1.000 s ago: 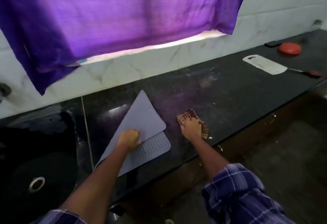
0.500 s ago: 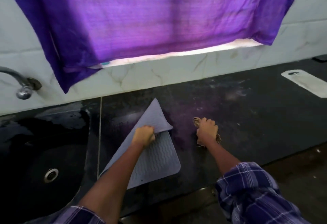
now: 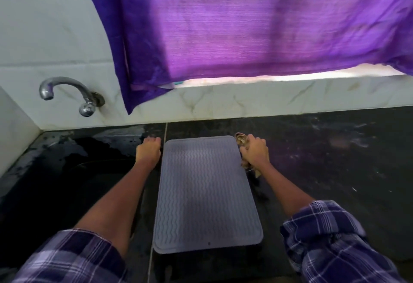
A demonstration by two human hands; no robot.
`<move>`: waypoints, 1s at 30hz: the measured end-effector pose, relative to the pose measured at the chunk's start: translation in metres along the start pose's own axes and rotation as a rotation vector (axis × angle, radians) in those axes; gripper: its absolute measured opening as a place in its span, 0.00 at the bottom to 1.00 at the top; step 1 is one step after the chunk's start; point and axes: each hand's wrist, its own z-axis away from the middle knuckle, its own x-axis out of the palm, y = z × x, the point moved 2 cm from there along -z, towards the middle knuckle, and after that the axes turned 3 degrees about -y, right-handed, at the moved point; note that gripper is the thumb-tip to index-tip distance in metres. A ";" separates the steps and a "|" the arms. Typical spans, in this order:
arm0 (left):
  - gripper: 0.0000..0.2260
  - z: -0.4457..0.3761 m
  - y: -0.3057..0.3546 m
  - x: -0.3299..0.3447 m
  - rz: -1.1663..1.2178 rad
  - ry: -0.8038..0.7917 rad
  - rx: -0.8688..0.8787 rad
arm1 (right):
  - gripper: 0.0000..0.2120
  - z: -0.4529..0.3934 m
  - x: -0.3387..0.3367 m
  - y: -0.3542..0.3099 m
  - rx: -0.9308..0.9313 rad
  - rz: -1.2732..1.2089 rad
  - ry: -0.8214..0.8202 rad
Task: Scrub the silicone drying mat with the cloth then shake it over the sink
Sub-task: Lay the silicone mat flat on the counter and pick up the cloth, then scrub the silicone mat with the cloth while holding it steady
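The silicone drying mat (image 3: 207, 193) lies flat at centre frame between my hands, long axis running away from me. My right hand (image 3: 254, 152), fisted around the cloth (image 3: 242, 140), touches its far right corner. My left hand (image 3: 148, 151) rests curled, holding nothing, just off its far left corner.

Head view, downward, close over counter (image 3: 335, 171)

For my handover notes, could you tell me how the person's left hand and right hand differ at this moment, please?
The left hand holds nothing and rests at the far left corner of the mat; the right hand is closed on the cloth at the far right corner. The left hand lies toward the sink, the right hand over the countertop. Both flank the flat mat.
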 end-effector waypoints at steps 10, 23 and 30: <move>0.43 -0.052 -0.039 0.050 0.216 -0.304 0.097 | 0.14 -0.063 0.080 -0.124 -0.246 -0.074 -0.117; 0.63 -0.108 -0.030 0.079 -0.142 -0.301 0.263 | 0.14 -0.106 0.171 -0.207 -0.271 0.384 -0.343; 0.56 -0.120 -0.036 0.074 -0.044 -0.343 0.318 | 0.17 -0.029 0.164 -0.202 -0.173 0.297 -0.662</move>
